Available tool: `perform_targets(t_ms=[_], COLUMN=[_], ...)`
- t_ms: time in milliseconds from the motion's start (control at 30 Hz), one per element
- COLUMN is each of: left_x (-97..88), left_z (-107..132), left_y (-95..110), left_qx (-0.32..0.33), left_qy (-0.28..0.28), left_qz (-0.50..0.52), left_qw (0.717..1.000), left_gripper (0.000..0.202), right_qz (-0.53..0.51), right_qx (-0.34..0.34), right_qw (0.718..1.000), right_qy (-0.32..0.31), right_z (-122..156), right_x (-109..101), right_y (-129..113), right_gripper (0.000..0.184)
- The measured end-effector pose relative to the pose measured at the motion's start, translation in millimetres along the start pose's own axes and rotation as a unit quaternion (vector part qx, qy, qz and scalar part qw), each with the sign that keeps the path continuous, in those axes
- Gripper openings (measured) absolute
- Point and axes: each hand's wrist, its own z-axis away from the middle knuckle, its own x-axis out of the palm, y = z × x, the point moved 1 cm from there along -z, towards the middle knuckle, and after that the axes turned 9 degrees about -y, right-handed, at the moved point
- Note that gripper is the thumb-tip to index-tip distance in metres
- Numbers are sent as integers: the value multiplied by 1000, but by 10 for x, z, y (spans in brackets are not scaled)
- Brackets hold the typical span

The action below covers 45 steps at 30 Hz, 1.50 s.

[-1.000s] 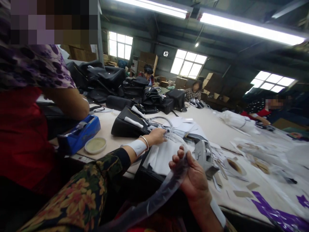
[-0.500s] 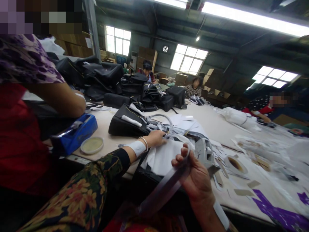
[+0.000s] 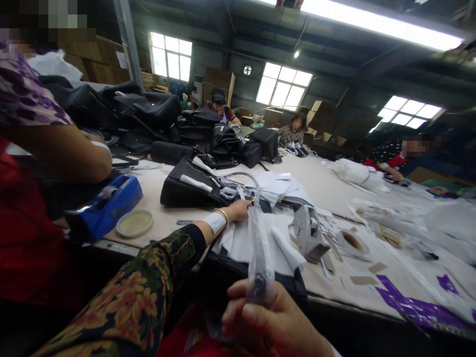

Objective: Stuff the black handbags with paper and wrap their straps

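Note:
My left hand (image 3: 239,210) reaches forward, its fingers closed at the upper end of a plastic-wrapped strap (image 3: 260,243), beside a small metal fitting. Nearer to me, my right hand (image 3: 269,317) wraps round the lower end of this strap, where something dark shows through the clear plastic. The strap runs between both hands over a black bag (image 3: 253,267) at the table edge, with white paper (image 3: 238,243) on top of it. Behind my left hand lies another black bag (image 3: 176,191) with white-wrapped pieces and a plastic-covered handle loop (image 3: 256,181).
A blue tape dispenser (image 3: 111,203) and a round shallow dish (image 3: 134,223) are at left. At right stand a grey tape dispenser (image 3: 307,230), a tape roll (image 3: 351,241) and purple plastic (image 3: 405,302). Black bags (image 3: 148,114) pile up behind. A co-worker's arm (image 3: 74,148) is close on the left.
My right hand has come down and toward me, and the strap, earlier hanging below that hand, now stretches up to my left hand. My left hand stays at the same fitting.

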Motion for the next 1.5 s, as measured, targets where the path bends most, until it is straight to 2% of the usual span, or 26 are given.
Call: perform_targets(t_ms=[100, 167, 233, 300, 333, 367, 400, 433, 500, 567, 633, 667, 767, 833, 900, 1000, 1100, 1167, 1300, 1433, 1500], left_x=[-170, -318, -432, -467, -452, -415, -360, -300, -177, -65, 13, 31, -10, -108, -235, -399, -440, -399, -268, -211, -198], left_z=[161, 360, 655, 1031, 1234, 1435, 1624, 1798, 2064, 2210, 2259, 2257, 2193, 2116, 2019, 1859, 1732, 1688, 1683, 1728, 1753], left_y=[103, 215, 371, 564, 667, 767, 860, 939, 1044, 1088, 1102, 1107, 1151, 1209, 1280, 1387, 1484, 1533, 1568, 1544, 1535], left_qx=[3, 2, -1, 12, 35, 79, 117, 131, 133, 103, 65, 47, 24, 37, 56, 65, 62, 65, 62, 79, 97], left_qy=[39, 97, 159, 180, 165, 112, 23, -41, -131, -176, -185, -165, -40, 38, 89, 137, 158, 145, 79, 95, 103], left_qz=[13, 26, 42, 72, 97, 187, 265, 318, 401, 473, 528, 543, 563, 593, 620, 634, 645, 642, 616, 531, 497], left_qw=[999, 995, 986, 981, 981, 973, 957, 938, 897, 857, 826, 822, 825, 804, 778, 758, 745, 750, 782, 838, 856], left_gripper=[26, 31, 33, 35, 37, 39, 42, 46, 49, 50, 48, 45, 36, 29, 20, 12, 13, 16, 21, 21, 22], right_qz=[-3, -5, -5, 1, 4, 7, 10, 14, 25, 40, 50, 55, 82, 106, 144, 239, 288, 277, 260, 211, 209], right_qx=[-65, -107, -135, -157, -168, -177, -183, -186, -192, -204, -217, -220, -212, -195, -169, -109, -67, -65, -85, -97, -110], right_qw=[995, 989, 984, 980, 979, 978, 977, 977, 975, 972, 967, 966, 969, 972, 972, 962, 947, 945, 946, 952, 949], right_qy=[71, 103, 118, 119, 115, 111, 107, 106, 106, 113, 123, 122, 96, 81, 76, 79, 128, 158, 176, 200, 210], right_z=[-29, -56, -83, -118, -140, -167, -197, -230, -305, -381, -439, -455, -423, -338, -227, -91, -40, -40, -52, -65, -80], right_x=[-3, -20, -39, -49, -49, -48, -46, -44, -50, -71, -97, -107, -103, -76, -44, -2, 10, 4, -11, 11, 24], right_y=[-222, -420, -602, -748, -807, -857, -899, -936, -996, -1043, -1066, -1062, -947, -778, -572, -320, -250, -279, -341, -364, -402], right_gripper=[35, 34, 32, 30, 29, 29, 28, 27, 24, 20, 20, 21, 35, 49, 55, 43, 31, 30, 32, 34, 35])
